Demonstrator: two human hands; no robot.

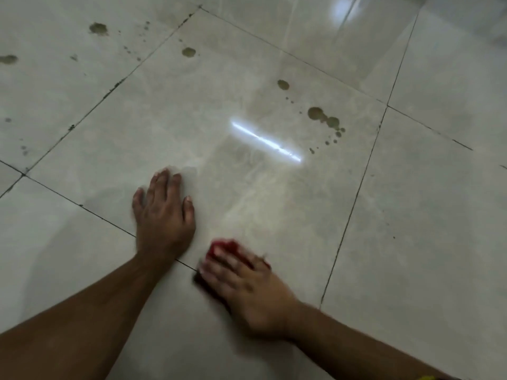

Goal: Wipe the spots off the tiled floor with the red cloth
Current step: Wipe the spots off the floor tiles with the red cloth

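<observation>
A glossy pale grey tiled floor [274, 201] with thin dark grout lines fills the frame. In the lower centre, the right hand [247, 292] lies on top of a crumpled red cloth [222, 249], fingers stretched flat over it and pressing it to the tile; the hand and cloth are blurred, and only the cloth's upper edge and a dark strip at its left show from under the fingers. Just to its upper left, the left hand [162, 212] rests palm-down on the floor with fingers straight and slightly spread, holding nothing. Brownish-green spots remain well apart from the cloth: a cluster of larger blots with small droplets [323, 119] at centre right, one blot [283, 84] above it, another [188, 52] at upper centre, and more blots and specks [98, 29] in the upper left. A bright white streak of reflected light [266, 141] lies across the middle tile, between the hands and the right-hand cluster.
</observation>
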